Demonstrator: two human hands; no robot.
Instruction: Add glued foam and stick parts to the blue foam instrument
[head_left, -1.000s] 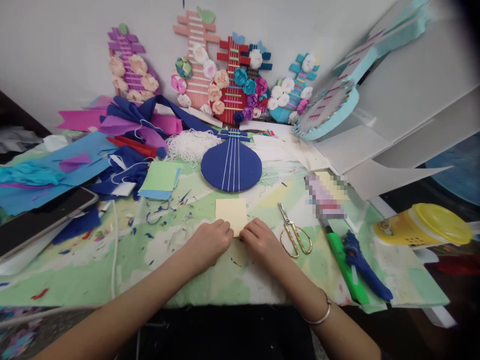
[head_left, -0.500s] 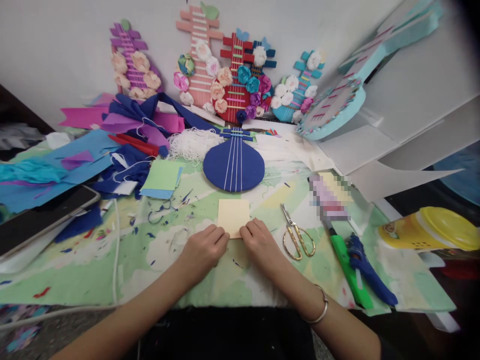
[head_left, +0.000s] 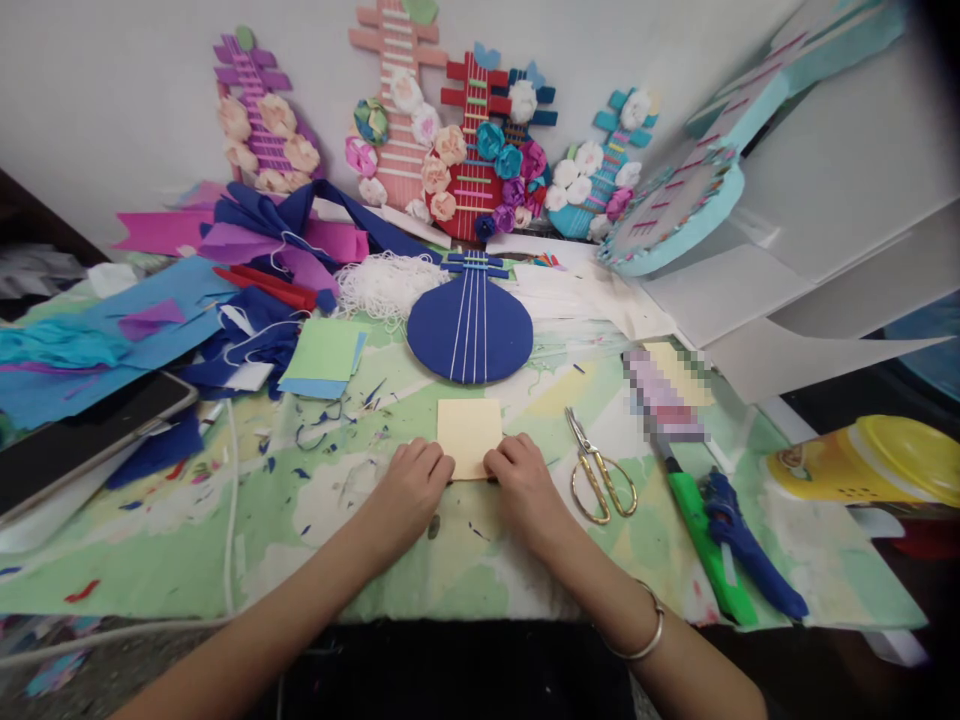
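Note:
A pale yellow square of paper (head_left: 469,430) lies on the table in front of me. My left hand (head_left: 415,483) is closed at its lower left corner, fingers curled with the thumb underneath out of sight. At the lower right corner my right hand (head_left: 523,490) pinches the same sheet. Just beyond the paper lies a dark blue lute-shaped craft piece (head_left: 442,330) with white strings. Gold-handled scissors (head_left: 598,480) rest to the right of my right hand, apart from it.
Green and blue paper squares (head_left: 319,355), white string (head_left: 386,288) and a phone (head_left: 90,440) are on the left. A green lighter-like tool (head_left: 709,545), a blue glue gun (head_left: 750,550) and a yellow cup (head_left: 832,462) stand right. Flower-decorated lutes (head_left: 474,150) lean against the wall.
The view has shifted slightly. Both hands stay at the yellow paper's lower corners, their fingers a little further apart from the middle of its edge.

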